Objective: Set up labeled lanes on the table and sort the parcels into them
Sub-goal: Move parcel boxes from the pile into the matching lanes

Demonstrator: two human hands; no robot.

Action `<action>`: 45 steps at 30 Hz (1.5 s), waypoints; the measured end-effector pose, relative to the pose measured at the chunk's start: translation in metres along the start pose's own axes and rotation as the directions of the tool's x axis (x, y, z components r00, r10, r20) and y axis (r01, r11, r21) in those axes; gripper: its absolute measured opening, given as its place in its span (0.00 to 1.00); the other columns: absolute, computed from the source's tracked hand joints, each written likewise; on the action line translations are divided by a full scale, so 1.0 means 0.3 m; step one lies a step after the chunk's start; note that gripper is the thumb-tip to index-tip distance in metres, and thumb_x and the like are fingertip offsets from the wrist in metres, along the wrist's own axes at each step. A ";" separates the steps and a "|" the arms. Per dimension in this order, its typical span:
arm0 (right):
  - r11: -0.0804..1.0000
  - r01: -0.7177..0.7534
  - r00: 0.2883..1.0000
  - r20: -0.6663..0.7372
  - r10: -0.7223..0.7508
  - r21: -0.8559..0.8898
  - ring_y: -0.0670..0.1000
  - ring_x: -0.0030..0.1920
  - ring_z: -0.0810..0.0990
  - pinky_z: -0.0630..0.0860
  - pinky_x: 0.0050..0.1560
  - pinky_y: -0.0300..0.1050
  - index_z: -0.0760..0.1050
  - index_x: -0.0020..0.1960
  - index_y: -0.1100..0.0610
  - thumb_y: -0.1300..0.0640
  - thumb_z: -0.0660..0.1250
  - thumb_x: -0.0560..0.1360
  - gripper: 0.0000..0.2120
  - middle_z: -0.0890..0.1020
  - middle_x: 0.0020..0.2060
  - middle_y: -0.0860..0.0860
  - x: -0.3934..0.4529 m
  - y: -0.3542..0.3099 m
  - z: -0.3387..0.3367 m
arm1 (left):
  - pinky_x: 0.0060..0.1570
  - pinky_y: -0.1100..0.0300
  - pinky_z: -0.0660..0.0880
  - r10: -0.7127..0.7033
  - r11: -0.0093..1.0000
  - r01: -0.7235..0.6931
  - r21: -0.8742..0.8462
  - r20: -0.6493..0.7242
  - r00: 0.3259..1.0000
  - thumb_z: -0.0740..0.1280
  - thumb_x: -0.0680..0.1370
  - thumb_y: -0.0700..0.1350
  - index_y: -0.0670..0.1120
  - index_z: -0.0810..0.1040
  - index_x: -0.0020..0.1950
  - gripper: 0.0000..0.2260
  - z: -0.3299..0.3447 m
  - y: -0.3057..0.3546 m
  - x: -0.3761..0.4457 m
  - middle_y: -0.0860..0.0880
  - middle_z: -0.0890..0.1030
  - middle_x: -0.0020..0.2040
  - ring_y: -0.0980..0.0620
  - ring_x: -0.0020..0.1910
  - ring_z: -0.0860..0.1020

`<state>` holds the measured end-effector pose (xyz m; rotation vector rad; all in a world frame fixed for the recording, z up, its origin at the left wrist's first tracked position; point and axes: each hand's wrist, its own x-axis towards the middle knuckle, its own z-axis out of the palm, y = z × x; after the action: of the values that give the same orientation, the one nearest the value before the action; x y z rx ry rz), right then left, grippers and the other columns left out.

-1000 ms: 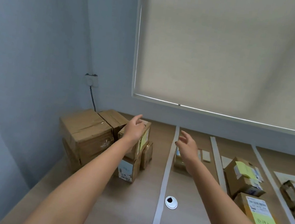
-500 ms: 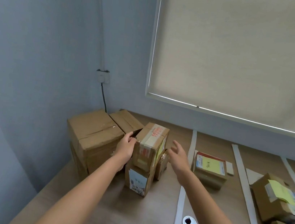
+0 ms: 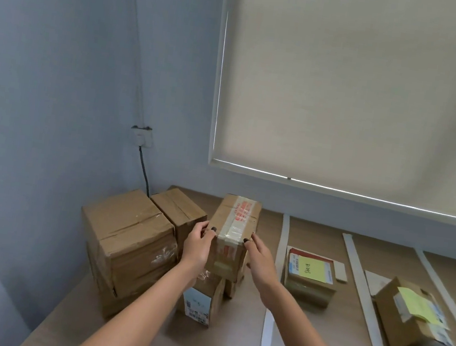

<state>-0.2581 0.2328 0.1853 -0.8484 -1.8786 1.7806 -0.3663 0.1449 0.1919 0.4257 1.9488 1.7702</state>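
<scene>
Parcel in hand: a tall cardboard parcel, sealed with clear tape printed in red, is held between the two hands at the top of the unsorted stack.
Left hand: the left hand is pressed flat on the parcel's left face, its fingers curled onto the near top edge.
Right hand: the right hand is set against the right face, its fingertips hooked on the near top corner; both hands are clamped on the parcel.
Parcel relative to fingers: it lies directly between the two sets of fingers and extends away from and below them.
Long axis: it runs away from the person and tilts upward at the far end.
Support: a smaller labelled box sits just beneath the held parcel; whether the two touch cannot be told.
Nearer hand: neither is judged nearer, as both are in contact.
Lanes: the white tape strips lie to the right of the right fingers, with a yellow-noted parcel just beyond the first.
Coming move: a carry rightward, past the right fingers and across the strip, is judged likely.
</scene>
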 end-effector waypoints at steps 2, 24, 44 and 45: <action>0.999 0.045 0.998 -0.039 -0.045 -0.014 0.26 0.42 0.75 0.70 0.31 0.22 0.65 0.67 0.40 0.52 0.51 0.82 0.16 0.73 0.47 0.32 -0.042 -0.036 -0.050 | 0.38 0.62 0.76 0.001 0.999 0.000 -0.035 0.034 0.999 0.59 0.81 0.43 0.43 0.68 0.68 0.16 0.034 0.049 -0.053 0.42 0.76 0.61 0.48 0.53 0.77; 0.933 0.235 0.863 -0.384 -0.329 -0.271 0.53 0.68 0.65 0.72 0.64 0.53 0.72 0.63 0.50 0.53 0.76 0.67 0.27 0.62 0.68 0.54 -0.663 -0.146 -0.521 | 0.39 0.56 0.77 -0.176 0.984 0.140 0.110 0.474 0.863 0.71 0.69 0.59 0.52 0.49 0.72 0.41 0.341 0.214 -0.633 0.46 0.74 0.56 0.49 0.51 0.78; 0.987 0.042 0.935 -0.354 0.016 0.156 0.49 0.52 0.78 0.78 0.40 0.42 0.60 0.73 0.45 0.54 0.63 0.76 0.27 0.77 0.55 0.48 -0.797 0.024 -0.700 | 0.35 0.59 0.77 -0.147 0.971 0.227 -0.079 0.553 0.820 0.61 0.78 0.49 0.47 0.78 0.50 0.09 0.534 0.017 -0.726 0.52 0.84 0.34 0.54 0.32 0.82; 0.984 0.040 0.929 -0.368 0.028 0.175 0.50 0.52 0.78 0.78 0.40 0.42 0.59 0.73 0.45 0.54 0.64 0.76 0.28 0.77 0.56 0.49 -0.809 0.043 -0.721 | 0.33 0.59 0.76 -0.149 0.968 0.236 -0.085 0.560 0.815 0.61 0.78 0.49 0.47 0.78 0.51 0.09 0.560 0.001 -0.740 0.52 0.85 0.35 0.53 0.33 0.82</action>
<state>0.0654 0.2280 0.2199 -1.0251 -1.4556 1.6203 -0.0898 0.1703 0.2125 0.5863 1.3859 1.4427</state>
